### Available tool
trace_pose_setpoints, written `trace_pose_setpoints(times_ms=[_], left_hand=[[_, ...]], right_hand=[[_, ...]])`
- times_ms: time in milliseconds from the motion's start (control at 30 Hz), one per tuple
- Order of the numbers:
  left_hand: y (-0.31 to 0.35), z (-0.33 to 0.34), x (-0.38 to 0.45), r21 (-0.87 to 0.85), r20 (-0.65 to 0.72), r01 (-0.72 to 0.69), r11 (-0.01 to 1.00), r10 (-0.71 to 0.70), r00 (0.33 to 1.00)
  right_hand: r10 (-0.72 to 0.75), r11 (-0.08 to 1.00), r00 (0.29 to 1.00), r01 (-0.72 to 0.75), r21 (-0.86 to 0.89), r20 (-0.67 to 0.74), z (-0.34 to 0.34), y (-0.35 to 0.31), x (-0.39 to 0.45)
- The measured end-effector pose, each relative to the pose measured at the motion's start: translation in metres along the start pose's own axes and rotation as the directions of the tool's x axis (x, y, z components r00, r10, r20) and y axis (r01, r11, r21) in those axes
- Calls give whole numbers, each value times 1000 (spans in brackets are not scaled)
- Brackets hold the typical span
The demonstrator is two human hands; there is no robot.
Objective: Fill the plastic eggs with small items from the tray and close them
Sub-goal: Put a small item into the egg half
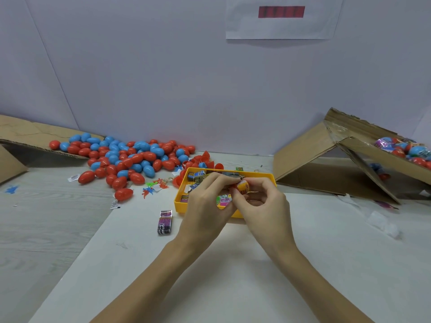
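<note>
Both hands meet over the yellow plastic tray [268, 176]; left hand [207, 201] and right hand [263, 201] each grip the glossy round egg [242, 185]; smooth eggs [130, 157] heaped behind.

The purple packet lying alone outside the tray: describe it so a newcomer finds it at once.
Start at the yellow tray mid-table. Just left of its near corner, on the white sheet, lies the purple packet. Unlike the packets inside the tray, it lies alone, flat and untouched.

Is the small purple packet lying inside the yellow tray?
No, the purple packet lies on the table, outside and left of the yellow tray.
</note>
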State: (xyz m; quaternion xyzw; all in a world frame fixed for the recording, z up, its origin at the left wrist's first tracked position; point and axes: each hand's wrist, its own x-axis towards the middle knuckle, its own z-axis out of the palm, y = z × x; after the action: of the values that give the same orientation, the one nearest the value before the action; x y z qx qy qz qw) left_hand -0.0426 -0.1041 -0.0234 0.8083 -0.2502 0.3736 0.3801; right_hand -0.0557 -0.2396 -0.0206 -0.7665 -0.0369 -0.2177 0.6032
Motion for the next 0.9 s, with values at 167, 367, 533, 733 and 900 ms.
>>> trace_pose_setpoints(times_ms=[167, 367, 533, 733, 900], left_hand=[[-1, 2, -2, 92, 22, -45, 995, 43, 999], [0, 3, -3, 95, -16, -35, 995, 36, 999], [0, 3, -2, 76, -27, -40, 996, 42, 999], [-7, -7, 7, -330, 98, 321, 888, -306, 947], [-13, -14, 10, -419, 269, 453, 787, -369, 890]], right_hand=[[-37, 994, 999, 35, -106, -18, -4, -3, 3], [-71, 985, 997, 66, -158, -27, -5, -4, 1], [-61, 988, 998, 63, -141, 15, -5, -1, 3], [100, 967, 984, -131, 218, 145, -7, 2, 13], [158, 951, 979, -186, 249, 126, -12, 6, 15]])
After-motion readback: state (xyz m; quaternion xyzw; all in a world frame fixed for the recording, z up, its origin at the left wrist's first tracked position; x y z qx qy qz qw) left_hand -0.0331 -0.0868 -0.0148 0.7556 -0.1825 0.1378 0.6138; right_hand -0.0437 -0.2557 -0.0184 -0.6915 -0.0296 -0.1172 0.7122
